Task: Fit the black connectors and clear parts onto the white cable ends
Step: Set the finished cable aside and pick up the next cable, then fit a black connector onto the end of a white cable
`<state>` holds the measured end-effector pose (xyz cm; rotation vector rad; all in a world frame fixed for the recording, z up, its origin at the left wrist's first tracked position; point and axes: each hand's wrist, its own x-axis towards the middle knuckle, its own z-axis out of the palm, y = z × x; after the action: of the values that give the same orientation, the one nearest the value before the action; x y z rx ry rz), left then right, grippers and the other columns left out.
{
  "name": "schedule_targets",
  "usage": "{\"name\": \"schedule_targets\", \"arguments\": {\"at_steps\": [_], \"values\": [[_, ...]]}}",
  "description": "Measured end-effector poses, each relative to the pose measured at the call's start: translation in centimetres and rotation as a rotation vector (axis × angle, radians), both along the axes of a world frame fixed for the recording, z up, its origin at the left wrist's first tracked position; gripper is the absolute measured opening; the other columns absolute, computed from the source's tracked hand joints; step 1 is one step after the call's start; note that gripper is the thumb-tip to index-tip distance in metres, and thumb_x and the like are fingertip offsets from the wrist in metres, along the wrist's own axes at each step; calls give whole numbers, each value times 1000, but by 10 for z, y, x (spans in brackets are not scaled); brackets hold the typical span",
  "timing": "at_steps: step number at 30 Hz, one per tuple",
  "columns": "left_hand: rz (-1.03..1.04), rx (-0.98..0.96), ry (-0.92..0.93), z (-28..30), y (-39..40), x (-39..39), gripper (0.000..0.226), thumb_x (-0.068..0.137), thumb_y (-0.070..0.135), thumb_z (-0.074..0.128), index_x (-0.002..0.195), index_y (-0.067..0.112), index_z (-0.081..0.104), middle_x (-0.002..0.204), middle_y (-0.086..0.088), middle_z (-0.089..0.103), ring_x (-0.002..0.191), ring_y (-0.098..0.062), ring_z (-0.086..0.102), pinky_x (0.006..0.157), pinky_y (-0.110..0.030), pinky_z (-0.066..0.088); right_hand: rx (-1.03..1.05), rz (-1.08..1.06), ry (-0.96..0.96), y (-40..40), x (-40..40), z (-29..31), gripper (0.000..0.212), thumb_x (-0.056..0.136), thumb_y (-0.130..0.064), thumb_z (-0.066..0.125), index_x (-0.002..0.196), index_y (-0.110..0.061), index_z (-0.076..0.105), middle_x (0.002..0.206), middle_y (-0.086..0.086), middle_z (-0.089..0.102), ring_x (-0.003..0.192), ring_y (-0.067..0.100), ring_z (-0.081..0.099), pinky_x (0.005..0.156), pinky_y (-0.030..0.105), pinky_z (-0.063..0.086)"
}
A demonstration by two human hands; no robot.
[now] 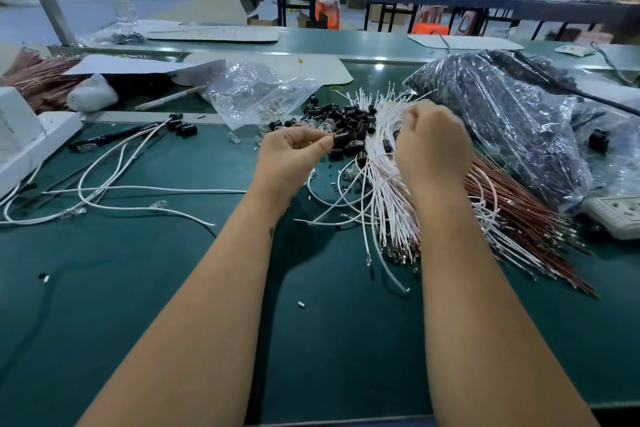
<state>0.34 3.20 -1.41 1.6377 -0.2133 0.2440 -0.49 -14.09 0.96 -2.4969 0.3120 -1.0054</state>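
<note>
right hand (pixel 433 146) blurred, curled over white cables (pixel 388 191), grip contents unclear; left hand (pixel 291 152) grip pinches black connector (pixel 338 141), pile at 12 o'clock.

A dark green bench (pixel 104 305) carries a heap of black connectors (pixel 346 121), with a bundle of white cables (pixel 388 191) just beside it and reddish-brown wires (pixel 526 229) to the right. A clear bag (pixel 256 90) of clear parts lies behind, a large bag of black parts (pixel 502 114) at right, and finished white cables (pixel 104 184) sprawl at left
</note>
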Motion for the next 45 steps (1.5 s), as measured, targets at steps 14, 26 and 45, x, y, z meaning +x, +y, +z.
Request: {"name": "schedule_targets", "arguments": {"at_steps": [14, 26, 45], "values": [[-46, 130, 42, -6, -1, 3, 6, 84, 20, 72, 78, 21, 72, 53, 7, 47, 42, -2, 35, 44, -13, 33, 56, -271, 443, -21, -8, -9, 19, 87, -13, 53, 102, -6, 61, 113, 18, 62, 110, 37, 53, 96, 45, 43], [-31, 85, 23, -7, 0, 5, 7, 85, 20, 71, 79, 21, 72, 68, -9, 58, 45, -3, 42, 47, -10, 38, -9, -248, 451, -16, -8, -7, 16, 90, -14, 55, 104, -13, 61, 110, 9, 63, 112, 31, 50, 99, 41, 37], [193, 98, 16, -8, 26, 15, 3, 88, 14, 65, 87, 14, 68, 63, 5, 55, 60, -11, 46, 54, -15, 38, 130, 338, 59, 64, 4, -25, 14, 94, -7, 50, 98, -17, 59, 89, 1, 60, 84, 18, 51, 70, 29, 37]]}}
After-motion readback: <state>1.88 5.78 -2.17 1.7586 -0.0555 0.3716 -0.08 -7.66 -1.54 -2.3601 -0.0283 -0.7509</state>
